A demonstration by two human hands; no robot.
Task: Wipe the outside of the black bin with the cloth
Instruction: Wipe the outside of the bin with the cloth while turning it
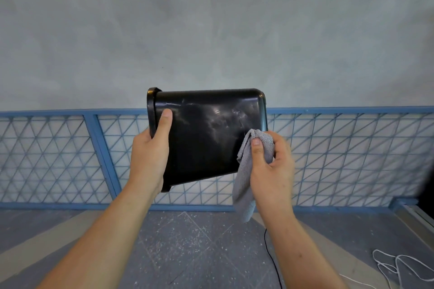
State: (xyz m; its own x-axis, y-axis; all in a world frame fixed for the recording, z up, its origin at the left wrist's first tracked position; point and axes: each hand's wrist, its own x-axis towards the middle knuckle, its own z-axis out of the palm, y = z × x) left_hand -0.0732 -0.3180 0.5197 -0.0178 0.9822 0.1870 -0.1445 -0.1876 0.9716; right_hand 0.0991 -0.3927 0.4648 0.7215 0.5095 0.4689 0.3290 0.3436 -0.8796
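Observation:
The black bin (206,134) is held up in the air on its side, rim to the left and base to the right, its glossy side wall facing me with smudges and streaks. My left hand (150,155) grips it at the rim, thumb lying on the side wall. My right hand (272,169) holds a grey cloth (246,171) bunched between thumb and fingers. The cloth's top touches the bin's lower right corner, and its loose end hangs down below the hand.
A blue metal railing (101,155) with a lattice mesh runs across the view behind the bin, below a grey concrete wall. The floor is grey tiles. A thin black cable (273,263) and a white cord (397,265) lie on the floor at the right.

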